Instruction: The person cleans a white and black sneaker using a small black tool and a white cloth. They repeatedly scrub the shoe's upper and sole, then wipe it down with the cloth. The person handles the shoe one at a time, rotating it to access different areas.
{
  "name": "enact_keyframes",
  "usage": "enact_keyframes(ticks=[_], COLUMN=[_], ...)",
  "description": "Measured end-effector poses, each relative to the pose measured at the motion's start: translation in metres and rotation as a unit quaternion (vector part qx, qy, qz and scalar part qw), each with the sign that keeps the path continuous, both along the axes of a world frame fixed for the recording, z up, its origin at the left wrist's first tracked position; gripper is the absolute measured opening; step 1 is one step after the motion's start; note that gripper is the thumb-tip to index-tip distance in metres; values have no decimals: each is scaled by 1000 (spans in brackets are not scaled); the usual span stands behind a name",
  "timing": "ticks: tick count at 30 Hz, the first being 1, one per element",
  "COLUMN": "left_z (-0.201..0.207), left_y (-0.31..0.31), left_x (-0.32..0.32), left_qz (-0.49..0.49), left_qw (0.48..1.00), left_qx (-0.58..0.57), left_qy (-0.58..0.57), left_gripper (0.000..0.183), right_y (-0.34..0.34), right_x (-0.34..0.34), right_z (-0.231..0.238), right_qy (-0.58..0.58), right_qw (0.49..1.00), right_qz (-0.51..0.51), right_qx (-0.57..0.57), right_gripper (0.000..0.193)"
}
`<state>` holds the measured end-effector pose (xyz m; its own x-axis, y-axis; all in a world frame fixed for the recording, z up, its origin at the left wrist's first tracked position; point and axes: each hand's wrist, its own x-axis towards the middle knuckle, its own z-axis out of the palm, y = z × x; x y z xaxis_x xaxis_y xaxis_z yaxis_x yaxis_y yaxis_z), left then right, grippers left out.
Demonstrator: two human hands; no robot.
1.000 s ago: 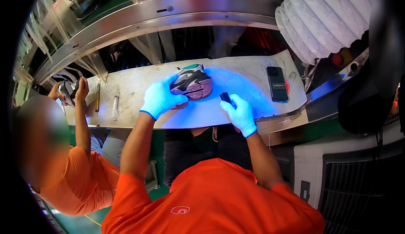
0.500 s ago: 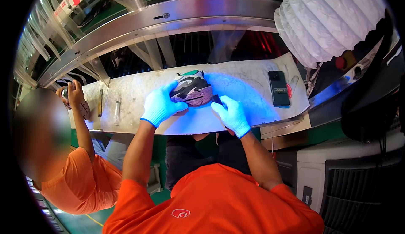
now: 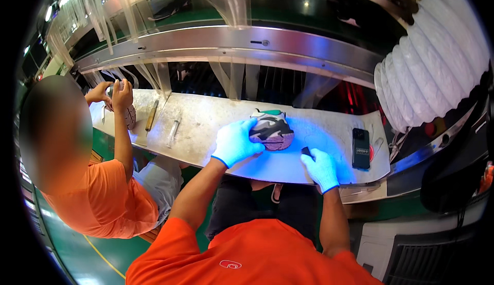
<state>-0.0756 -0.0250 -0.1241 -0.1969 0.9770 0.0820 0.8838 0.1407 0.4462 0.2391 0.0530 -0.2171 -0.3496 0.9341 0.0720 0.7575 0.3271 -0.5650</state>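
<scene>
A grey, black and white sneaker (image 3: 272,130) with a purplish sole and a green patch sits on the worktop in front of me. My left hand (image 3: 236,142), in a white knit glove glowing blue, grips its left side, thumb at the near edge. To the right of the sneaker, apart from it, my gloved right hand (image 3: 321,168) is closed on a small black object (image 3: 306,152). Most of that object is hidden in the fingers, so its kind is unclear. Blue light falls on the sneaker, both gloves and the surface around them.
The pale worktop (image 3: 206,111) bears a phone (image 3: 361,148) at right, a clear syringe-like tube (image 3: 173,133) and a wooden-handled tool (image 3: 152,115) at left. A metal rail (image 3: 226,43) runs behind. A white duct (image 3: 432,64) hangs right. A co-worker (image 3: 110,192) handles a shoe at left.
My right hand has drawn away from the sneaker to the right, still holding the black object. My left hand stays on the sneaker. The whole view has shifted.
</scene>
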Motion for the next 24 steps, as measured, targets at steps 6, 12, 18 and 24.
enact_keyframes(ticks=[6, 12, 18, 24], left_z=[-36, -66, -89, -99], left_y=[-32, -55, -63, -51], left_x=[6, -32, -46, -47], left_qz=[-30, -163, -55, 17], left_qw=[962, 903, 902, 945], left_qx=[265, 398, 410, 251], left_qy=[60, 5, -119, -210], left_gripper=[79, 82, 112, 110], right_y=[16, -35, -47, -26], right_x=[3, -79, -89, -94], right_z=[1, 2, 39, 177], right_qy=[42, 614, 581, 654], right_qw=[966, 685, 701, 715], right_qz=[-57, 132, 76, 118], right_qx=[248, -369, -406, -217], right_gripper=[91, 77, 68, 68])
